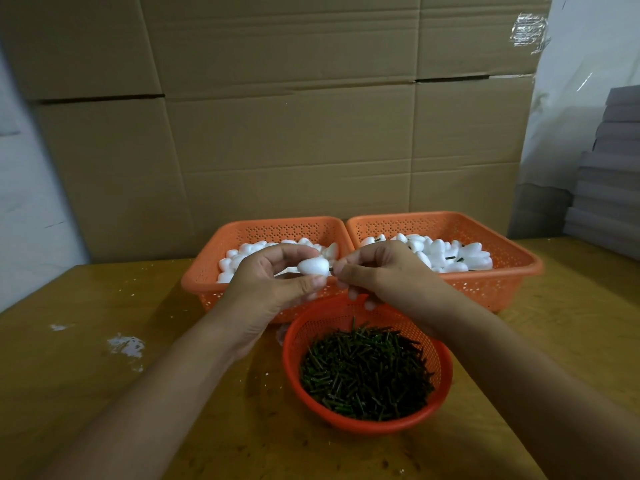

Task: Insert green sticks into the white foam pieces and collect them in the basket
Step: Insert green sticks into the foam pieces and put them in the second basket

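Foam piece (pixel 313 266) pinched in left fingers (pixel 304 252); right fingers (pixel 349 268) pinch stick (pixel 330 269) (sticks fill round basket (pixel 446 386)).

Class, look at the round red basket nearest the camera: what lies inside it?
The round red basket holds a heap of short green sticks. Its mesh wall shows at the far side. Its bottom is covered by the sticks, and the right hand hides part of the far rim.

**Stick meets foam above the baskets**

The left hand (pixel 277 282) pinched a white foam piece (pixel 313 266) while the right hand (pixel 377 271) pinched a green stick (pixel 331 269) at its end, above the round basket of green sticks (pixel 367 372) on the wooden table (pixel 86 358).
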### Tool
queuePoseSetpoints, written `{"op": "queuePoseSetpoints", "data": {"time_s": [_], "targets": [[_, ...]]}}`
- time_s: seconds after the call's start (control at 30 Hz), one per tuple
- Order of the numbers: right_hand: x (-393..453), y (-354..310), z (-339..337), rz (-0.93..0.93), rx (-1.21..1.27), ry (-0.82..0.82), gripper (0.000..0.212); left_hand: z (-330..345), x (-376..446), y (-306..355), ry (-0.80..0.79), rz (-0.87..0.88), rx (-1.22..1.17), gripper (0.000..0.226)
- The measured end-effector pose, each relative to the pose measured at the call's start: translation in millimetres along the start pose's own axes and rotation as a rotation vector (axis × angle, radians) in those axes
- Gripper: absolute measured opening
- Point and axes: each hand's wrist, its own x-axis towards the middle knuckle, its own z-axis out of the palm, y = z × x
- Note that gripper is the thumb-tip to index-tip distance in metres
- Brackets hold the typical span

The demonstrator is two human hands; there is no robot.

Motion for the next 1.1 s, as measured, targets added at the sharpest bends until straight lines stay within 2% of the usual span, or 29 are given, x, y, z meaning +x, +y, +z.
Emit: {"op": "queuePoseSetpoints", "data": {"time_s": [0.1,0.2,0.37,0.8,1.1], "targets": [[-0.7,-1.0,1.4,0.037,-0.01,-0.045,0.013,-1.0,1.0,3.8,-0.002,0.0,-0.073,0.052],[-1.8,-1.1,3.3,0.046,0.005,-0.06,0.008,-0.8,1.8,4.6,0.005,-0.012,-0.145,0.056],[-2.8,-1.6,5.4,0.068,0.106,-0.014,0.006,-0.7,1.7,4.6,0.03,-0.02,-0.174,0.047],[-7.2,-7.1,12.7,0.056,0.065,-0.028,0.009,-0.5,-2.2,8.4,-0.034,-0.026,-0.074,0.042],[-10.3,-12.4,14.1,0.059,0.069,-0.067,0.014,-5.1,-0.4,5.6,-0.094,-0.02,-0.113,0.04]]}}
